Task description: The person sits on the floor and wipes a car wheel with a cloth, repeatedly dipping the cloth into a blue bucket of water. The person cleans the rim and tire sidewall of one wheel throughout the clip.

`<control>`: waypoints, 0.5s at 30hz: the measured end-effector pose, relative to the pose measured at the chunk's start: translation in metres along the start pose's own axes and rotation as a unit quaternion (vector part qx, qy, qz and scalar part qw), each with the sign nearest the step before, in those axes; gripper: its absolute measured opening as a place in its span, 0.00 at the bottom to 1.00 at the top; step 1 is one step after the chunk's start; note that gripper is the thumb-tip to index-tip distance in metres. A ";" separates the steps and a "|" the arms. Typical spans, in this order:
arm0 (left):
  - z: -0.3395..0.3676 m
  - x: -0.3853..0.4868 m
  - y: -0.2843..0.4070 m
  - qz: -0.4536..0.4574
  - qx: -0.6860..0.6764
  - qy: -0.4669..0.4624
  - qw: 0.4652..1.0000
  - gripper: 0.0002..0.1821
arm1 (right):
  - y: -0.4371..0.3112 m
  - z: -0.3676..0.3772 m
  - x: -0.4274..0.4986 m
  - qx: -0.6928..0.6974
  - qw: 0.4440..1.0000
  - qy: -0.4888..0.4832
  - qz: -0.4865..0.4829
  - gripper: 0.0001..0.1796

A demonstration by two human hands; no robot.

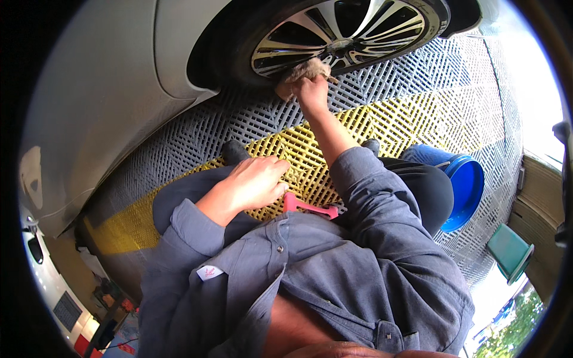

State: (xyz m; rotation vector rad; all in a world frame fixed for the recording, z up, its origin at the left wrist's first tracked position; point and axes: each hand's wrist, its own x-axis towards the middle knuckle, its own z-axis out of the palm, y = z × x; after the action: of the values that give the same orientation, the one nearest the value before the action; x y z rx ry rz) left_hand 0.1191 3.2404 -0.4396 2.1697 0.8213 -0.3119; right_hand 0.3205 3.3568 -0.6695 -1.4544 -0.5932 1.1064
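My right hand (314,91) grips a fluffy beige cloth (311,69) and presses it against the lower edge of a car wheel. The multi-spoke alloy rim (339,44) is silver and black, inside a black tyre (237,53). Part of the rim and tyre is covered by the cloth. My left hand (257,183) lies over my left knee, loosely bent, with a gap between thumb and fingers and nothing seen in it. Its palm is hidden. Just right of it, between my legs, is a pink plastic piece (313,207), partly hidden by my shirt.
The silver car body (103,67) curves along the left. Grey and yellow plastic grating tiles (403,118) cover the floor. A blue bucket (465,190) is beside my right knee, and a green container (510,253) is farther right near cardboard (539,215). A white vehicle (58,295) shows at lower left.
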 end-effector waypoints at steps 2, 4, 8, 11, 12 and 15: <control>0.003 0.000 -0.003 0.002 -0.006 -0.002 1.000 0.25 | -0.011 0.000 -0.003 -0.118 0.988 0.005 -0.096 0.11; 0.005 0.000 -0.008 -0.021 -0.014 -0.017 1.000 0.21 | -0.020 0.001 -0.004 -0.233 0.972 0.017 0.012 0.13; 0.007 0.003 -0.005 -0.080 -0.048 -0.071 0.993 0.14 | -0.023 0.001 -0.002 -0.279 0.926 -0.202 0.152 0.14; 0.003 0.007 0.002 -0.096 -0.029 -0.071 0.992 0.15 | -0.003 0.002 0.022 -0.449 0.860 -0.231 -0.075 0.17; 0.005 0.008 0.005 -0.087 -0.027 -0.041 0.995 0.15 | 0.006 -0.005 0.033 -0.499 0.809 -0.257 -0.177 0.17; 0.004 0.007 0.003 -0.088 -0.031 0.005 0.996 0.13 | 0.024 -0.009 0.072 0.261 0.898 -0.260 0.240 0.24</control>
State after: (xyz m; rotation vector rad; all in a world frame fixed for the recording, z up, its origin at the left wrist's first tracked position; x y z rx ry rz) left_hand 0.1267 3.2392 -0.4439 2.0479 1.0164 -0.3596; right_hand 0.3531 3.4089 -0.7142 -0.8356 -0.2525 1.9097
